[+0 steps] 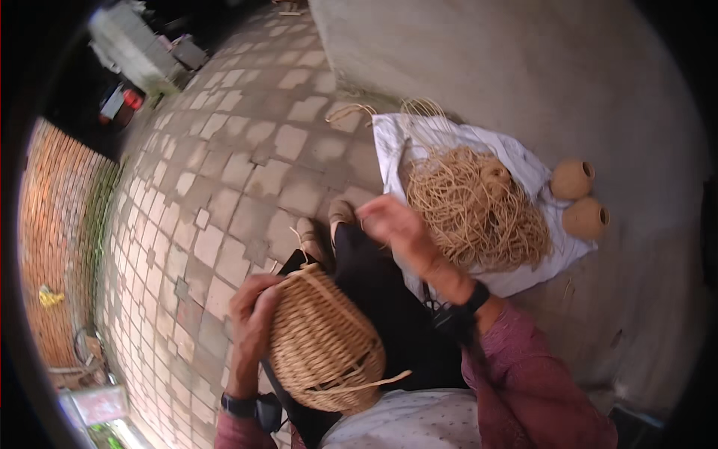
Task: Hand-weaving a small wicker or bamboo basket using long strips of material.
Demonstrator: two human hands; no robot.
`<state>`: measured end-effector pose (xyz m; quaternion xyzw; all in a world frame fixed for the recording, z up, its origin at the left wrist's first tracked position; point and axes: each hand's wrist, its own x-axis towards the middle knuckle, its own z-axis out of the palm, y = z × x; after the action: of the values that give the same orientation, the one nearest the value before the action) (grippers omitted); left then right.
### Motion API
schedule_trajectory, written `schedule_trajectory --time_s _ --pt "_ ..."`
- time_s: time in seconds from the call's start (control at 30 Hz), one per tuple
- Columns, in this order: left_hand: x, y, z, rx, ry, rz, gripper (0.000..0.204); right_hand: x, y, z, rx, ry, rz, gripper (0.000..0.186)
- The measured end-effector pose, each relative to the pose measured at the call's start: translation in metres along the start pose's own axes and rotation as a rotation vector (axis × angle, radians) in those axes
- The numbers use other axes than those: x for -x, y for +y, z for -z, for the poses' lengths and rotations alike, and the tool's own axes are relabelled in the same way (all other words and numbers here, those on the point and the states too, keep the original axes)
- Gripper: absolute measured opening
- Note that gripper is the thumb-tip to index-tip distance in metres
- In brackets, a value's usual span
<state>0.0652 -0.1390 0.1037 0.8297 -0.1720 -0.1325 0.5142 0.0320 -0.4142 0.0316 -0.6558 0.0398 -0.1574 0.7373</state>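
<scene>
A woven straw-coloured basket (321, 337) rests tilted on my lap, partly against my patterned white top. My left hand (256, 307) is closed on its far left edge, the thumb lying over the weave. Loose cord ends stick out from the basket, one near the far rim and one at its near right side. My right hand (393, 224) is raised apart from the basket, beside a heap of tan cord (479, 209). Motion smears its fingers, so their grip is unclear, and I see nothing held in it.
Under the cord lies a white sheet (516, 280) on the ground. Two round tan pots (573, 179) sit at its right side, near a grey concrete surface (508, 60). Paving stones (217, 243) stretch left toward a brick wall (56, 239). My shoes (340, 212) are just beyond the basket.
</scene>
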Motion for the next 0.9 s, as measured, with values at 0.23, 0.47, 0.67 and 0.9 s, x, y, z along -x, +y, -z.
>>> schedule_trajectory --time_s 0.23,0.47,0.67,0.9 --pt "0.019 -0.029 0.014 -0.134 0.134 0.086 0.038 0.130 0.198 0.199 0.086 0.414 -0.650 0.016" --pt "0.013 -0.018 0.000 -0.099 0.170 0.113 0.038 0.199 0.312 0.139 0.496 -0.006 -0.696 0.026" --pt "0.020 -0.023 0.010 -0.080 0.154 0.094 0.043 0.126 0.326 0.061 0.849 -0.543 -0.487 0.021" --pt "0.013 -0.020 0.003 -0.174 0.150 0.100 0.046 0.073 0.359 0.084 1.152 -0.541 -0.668 0.041"
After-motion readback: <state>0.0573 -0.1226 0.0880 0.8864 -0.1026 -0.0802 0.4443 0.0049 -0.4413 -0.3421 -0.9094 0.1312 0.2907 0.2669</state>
